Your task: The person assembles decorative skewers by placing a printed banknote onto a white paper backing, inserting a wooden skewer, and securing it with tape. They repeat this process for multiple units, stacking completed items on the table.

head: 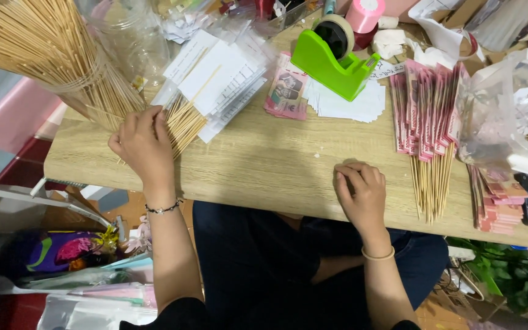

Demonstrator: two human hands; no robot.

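My left hand [142, 143] rests on a loose pile of thin bamboo skewers [184, 119] at the left of the wooden table [264, 162], fingers curled over them. A big bundle of skewers [38, 43] stands in a clear jar just behind it. My right hand [360, 192] lies near the table's front edge with fingers curled in; nothing shows in it. To its right lies a fan of pink banknotes fixed on skewers [426, 116].
A green tape dispenser [331, 58] sits at the back centre on white paper slips [343, 101]. Pink notes [286, 91] lie beside it. A clear plastic bag [496, 116] and more folded pink notes [496, 201] are at right. Paper packets [215, 76] lie behind the skewers.
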